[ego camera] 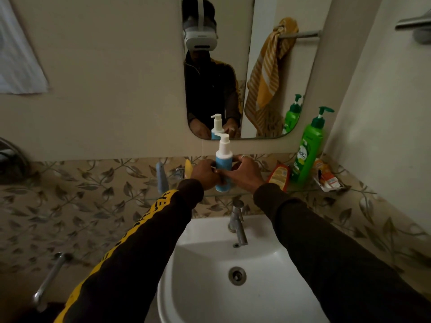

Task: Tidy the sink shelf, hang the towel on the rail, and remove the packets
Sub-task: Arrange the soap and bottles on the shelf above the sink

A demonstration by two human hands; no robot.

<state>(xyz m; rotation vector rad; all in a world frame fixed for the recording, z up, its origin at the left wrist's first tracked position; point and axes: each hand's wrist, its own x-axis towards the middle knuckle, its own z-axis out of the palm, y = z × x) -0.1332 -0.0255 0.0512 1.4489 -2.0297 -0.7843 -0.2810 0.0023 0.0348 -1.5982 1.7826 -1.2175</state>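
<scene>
At the middle of the glass shelf (300,191) above the sink (210,299), a blue-and-white pump bottle (223,164) stands upright, with the left hand (205,174) and right hand (242,173) both curled round its lower body. Toward the shelf's right end stand a green pump bottle (307,150) and an orange tube (278,177), with crumpled packets (327,179) at the right corner. A striped yellow towel (268,73) hangs on a rail (300,34), seen in the mirror (256,127).

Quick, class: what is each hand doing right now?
Left hand: grips the blue-and-white plastic pump bottle.
Right hand: fingers curled round the same bottle.
</scene>
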